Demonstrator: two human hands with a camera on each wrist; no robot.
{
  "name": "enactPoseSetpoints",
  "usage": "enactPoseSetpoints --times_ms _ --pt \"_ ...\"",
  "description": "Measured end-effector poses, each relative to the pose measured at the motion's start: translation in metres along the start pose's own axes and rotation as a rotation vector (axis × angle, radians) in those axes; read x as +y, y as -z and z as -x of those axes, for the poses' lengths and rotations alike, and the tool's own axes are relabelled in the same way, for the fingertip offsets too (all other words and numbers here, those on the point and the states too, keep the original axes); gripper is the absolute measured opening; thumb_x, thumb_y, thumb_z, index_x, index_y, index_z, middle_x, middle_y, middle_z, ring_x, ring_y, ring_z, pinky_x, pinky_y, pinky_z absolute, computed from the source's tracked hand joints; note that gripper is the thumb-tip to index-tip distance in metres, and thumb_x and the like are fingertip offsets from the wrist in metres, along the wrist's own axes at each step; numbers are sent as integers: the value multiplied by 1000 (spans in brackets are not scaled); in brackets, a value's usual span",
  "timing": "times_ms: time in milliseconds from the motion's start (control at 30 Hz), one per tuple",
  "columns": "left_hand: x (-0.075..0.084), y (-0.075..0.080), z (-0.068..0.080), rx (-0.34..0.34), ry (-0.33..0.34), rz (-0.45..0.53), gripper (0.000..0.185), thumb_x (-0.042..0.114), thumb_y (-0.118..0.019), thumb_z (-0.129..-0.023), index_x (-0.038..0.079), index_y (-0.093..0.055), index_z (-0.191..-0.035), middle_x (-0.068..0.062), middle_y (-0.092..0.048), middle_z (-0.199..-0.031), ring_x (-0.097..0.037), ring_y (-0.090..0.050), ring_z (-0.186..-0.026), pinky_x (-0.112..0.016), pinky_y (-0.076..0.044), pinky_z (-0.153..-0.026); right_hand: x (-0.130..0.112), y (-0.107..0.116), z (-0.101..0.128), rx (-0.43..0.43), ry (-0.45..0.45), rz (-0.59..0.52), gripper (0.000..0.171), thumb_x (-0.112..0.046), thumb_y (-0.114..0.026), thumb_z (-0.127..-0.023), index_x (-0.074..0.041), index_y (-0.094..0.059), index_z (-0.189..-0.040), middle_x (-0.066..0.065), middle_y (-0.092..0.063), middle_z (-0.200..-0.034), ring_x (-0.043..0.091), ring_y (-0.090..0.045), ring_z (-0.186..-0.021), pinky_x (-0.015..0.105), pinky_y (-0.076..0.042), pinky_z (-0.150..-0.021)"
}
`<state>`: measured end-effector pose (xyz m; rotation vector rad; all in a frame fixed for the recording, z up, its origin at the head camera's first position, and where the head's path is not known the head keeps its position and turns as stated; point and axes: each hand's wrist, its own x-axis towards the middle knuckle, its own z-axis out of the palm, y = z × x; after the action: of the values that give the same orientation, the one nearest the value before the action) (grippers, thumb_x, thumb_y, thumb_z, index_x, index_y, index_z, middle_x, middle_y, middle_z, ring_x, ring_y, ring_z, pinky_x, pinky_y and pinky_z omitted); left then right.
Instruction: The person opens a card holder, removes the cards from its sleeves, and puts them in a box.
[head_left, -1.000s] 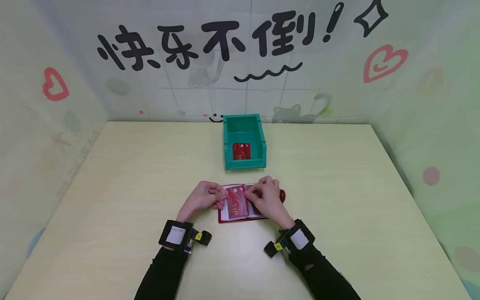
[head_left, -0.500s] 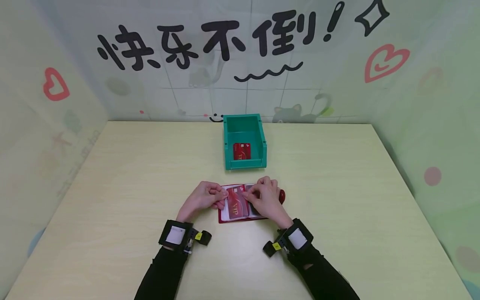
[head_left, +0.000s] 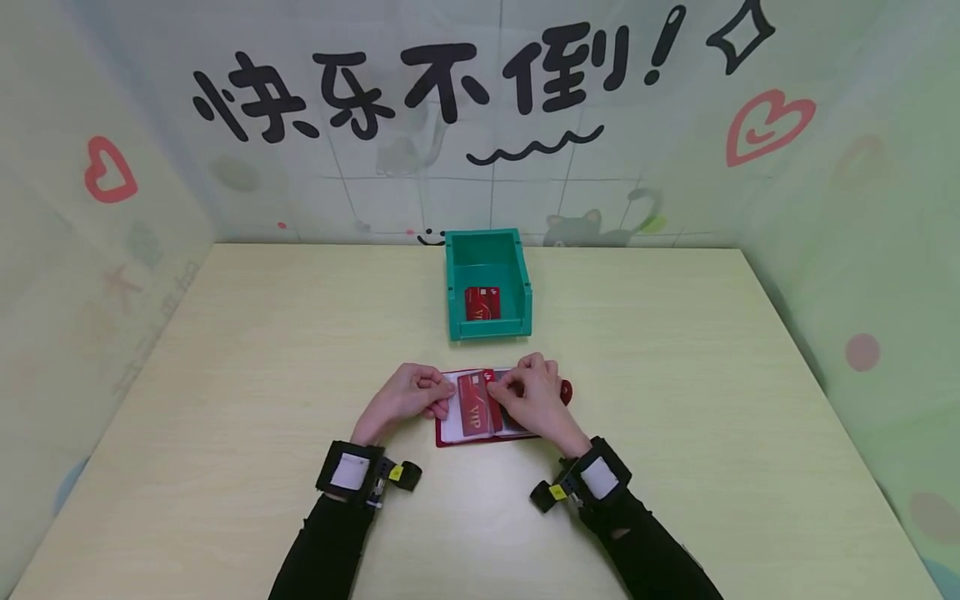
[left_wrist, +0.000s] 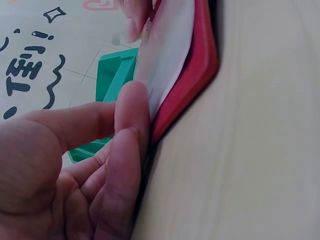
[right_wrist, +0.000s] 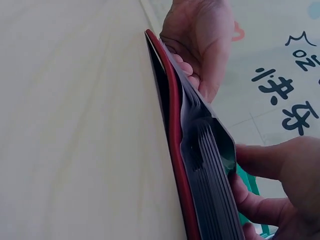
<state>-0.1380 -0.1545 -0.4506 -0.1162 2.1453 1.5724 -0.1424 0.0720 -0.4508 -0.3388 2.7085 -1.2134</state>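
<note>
Two hands hold the open red card-holder wallet (head_left: 480, 408) near the desk's front edge. Left hand (head_left: 405, 398) pinches its left pages; right hand (head_left: 534, 396) pinches the red VIP card (head_left: 478, 403), now tilted further out than before. Only the right wrist view shows the stacked sleeves.

The head camera looks forward and down over the whole counter (head_left: 225, 375), while both wrist cameras sit low and close, sharing the card holder (head_left: 480, 412).
</note>
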Motion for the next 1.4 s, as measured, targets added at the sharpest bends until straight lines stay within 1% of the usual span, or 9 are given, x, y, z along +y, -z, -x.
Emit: enactPoseSetpoints --times_ms 167,333,433,600,733,1000,1200,1300,1400 --pt "0 0 -1 2 0 -22 21 17 -63 -99 -3 -66 -102 1 -68 -67 -9 -64 -60 -19 -51 -60 -2 0 -2 1 9 51 27 -34 -79 -87 -12 -70 -72 11 -51 -100 26 -39 -107 44 -32 -86" --pt "0 0 -2 -7 -19 -47 23 18 -64 -99 -4 -65 -105 0 -70 -70 -9 -65 -61 -20 -53 -61 -1 6 -3 -22 -13 48 26 -31 -78 -88 -12 -70 -73 12 -51 -105 27 -40 -112 44 -36 -87" --pt "-1 0 -2 -6 -18 -52 23 18 -64 -99 -4 -65 -105 -1 -70 -71 -9 -66 -61 -20 -54 -62 2 11 -4 -44 -17 33 25 -28 -77 -89 -11 -70 -73 12 -51 -106 27 -41 -113 41 -40 -85" --pt "-2 0 -3 4 -4 -49 22 18 -64 -98 -3 -66 -103 -2 -70 -71 -9 -66 -61 -20 -55 -62 8 20 -8 -103 -28 -12 23 -25 -73 -92 -8 -70 -77 13 -53 -107 27 -43 -113 33 -48 -78" --pt "-2 0 -3 5 -3 -38 21 17 -64 -98 -4 -66 -103 -2 -70 -70 -9 -66 -60 -20 -55 -61 10 29 -11 -158 -14 -27 22 -23 -71 -94 -6 -70 -80 14 -58 -109 28 -47 -112 32 -52 -78" --pt "1 0 0 1 -10 -19 21 16 -64 -98 -5 -65 -102 -1 -69 -70 -9 -66 -60 -20 -55 -60 5 52 -23 -247 -35 -41 22 -24 -62 -100 -3 -67 -94 15 -68 -103 20 -61 -88 25 -54 -68" --pt "1 0 0 -4 7 -13 20 16 -63 -99 -4 -64 -99 -1 -69 -68 -9 -66 -59 -19 -54 -59 -2 61 -34 -206 -24 -45 23 -25 -61 -101 -2 -63 -99 17 -72 -100 18 -64 -79 25 -56 -65" --pt "1 0 0 -5 0 -11 21 16 -62 -99 -4 -64 -99 0 -68 -68 -9 -66 -59 -19 -54 -59 -7 63 -41 -164 -36 -51 23 -24 -62 -100 -1 -61 -101 19 -71 -100 19 -62 -75 24 -53 -60" --pt "0 0 0 -2 -5 -9 20 15 -62 -98 -5 -64 -100 0 -68 -68 -9 -66 -58 -20 -54 -59 -14 66 -50 -116 -37 -53 25 -23 -64 -100 0 -59 -107 19 -70 -97 19 -60 -72 23 -50 -57"
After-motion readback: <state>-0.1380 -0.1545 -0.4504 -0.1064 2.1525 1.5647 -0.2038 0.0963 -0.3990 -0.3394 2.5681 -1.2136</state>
